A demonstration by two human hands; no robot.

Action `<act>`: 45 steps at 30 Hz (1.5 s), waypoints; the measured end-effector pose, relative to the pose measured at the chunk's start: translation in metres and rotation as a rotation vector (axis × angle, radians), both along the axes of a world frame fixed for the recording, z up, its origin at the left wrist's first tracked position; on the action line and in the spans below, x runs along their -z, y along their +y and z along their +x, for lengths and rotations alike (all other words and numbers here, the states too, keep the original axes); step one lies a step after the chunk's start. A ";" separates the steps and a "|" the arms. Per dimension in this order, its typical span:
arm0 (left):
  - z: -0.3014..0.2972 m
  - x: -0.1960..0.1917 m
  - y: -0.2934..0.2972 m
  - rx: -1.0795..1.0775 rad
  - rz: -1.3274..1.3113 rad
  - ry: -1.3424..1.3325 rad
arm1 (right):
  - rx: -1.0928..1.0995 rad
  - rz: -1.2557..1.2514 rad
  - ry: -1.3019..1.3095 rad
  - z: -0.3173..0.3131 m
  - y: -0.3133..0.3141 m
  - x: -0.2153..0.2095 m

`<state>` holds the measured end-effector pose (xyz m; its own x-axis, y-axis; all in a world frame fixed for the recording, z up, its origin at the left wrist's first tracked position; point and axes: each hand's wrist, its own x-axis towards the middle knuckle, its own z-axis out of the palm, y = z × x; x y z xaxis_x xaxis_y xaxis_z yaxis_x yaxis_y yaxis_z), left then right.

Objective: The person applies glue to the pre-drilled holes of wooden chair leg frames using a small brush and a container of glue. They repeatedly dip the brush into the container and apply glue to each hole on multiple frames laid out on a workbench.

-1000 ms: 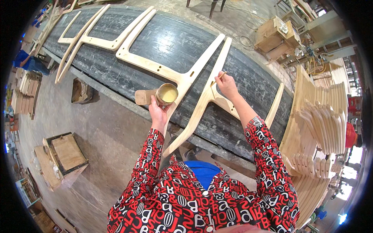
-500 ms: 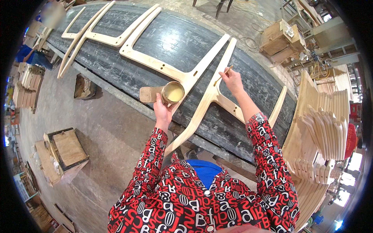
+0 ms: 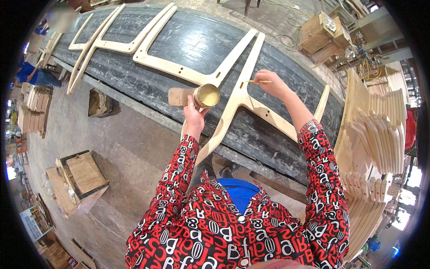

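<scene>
As a long dark bench (image 3: 188,42) stretches across a workshop floor (image 3: 139,148), a pale wooden frame (image 3: 237,96) lies on it, one curved leg jutting past the near edge toward the wearer's patterned shirt (image 3: 224,233). Smooth and apparently stiff, the frame looks manageable for its span, best lifted by upright and crossbar together. In front of a neighbouring frame (image 3: 179,70), the left hand (image 3: 194,117) curls partly open around a round container (image 3: 199,95) with a flat piece projecting at its left; the vessel seems rigid, and its pale yellow liquid (image 3: 208,95) could spill, so a level grip around the body suits it. The right hand (image 3: 272,84), nearly closed, pinches a thin stick (image 3: 266,81), probably light and easily rolled between fingertips, beside a small dark slot (image 3: 242,84) in the upright. Hand and container mask part of the neighbouring frame's leg; the liquid's depth is hidden, fingers cover the stick's middle, and whether its tip touches wood cannot be made out.
</scene>
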<state>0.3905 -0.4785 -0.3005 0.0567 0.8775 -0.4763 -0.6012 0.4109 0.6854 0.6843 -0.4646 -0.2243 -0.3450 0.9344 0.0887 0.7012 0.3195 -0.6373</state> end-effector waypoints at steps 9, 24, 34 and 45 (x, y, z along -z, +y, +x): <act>0.051 0.015 0.004 0.143 0.063 0.142 | 0.640 -0.067 0.780 -0.018 -0.059 0.007; 0.104 -0.008 -0.034 0.254 0.066 -0.080 | 0.834 -0.350 1.593 0.007 -0.142 0.033; 0.126 0.012 -0.038 0.288 0.101 -0.122 | 1.218 -0.358 1.637 -0.001 -0.150 0.059; 0.089 0.039 -0.040 0.216 -0.029 -0.034 | 0.926 0.072 0.596 0.024 -0.144 0.046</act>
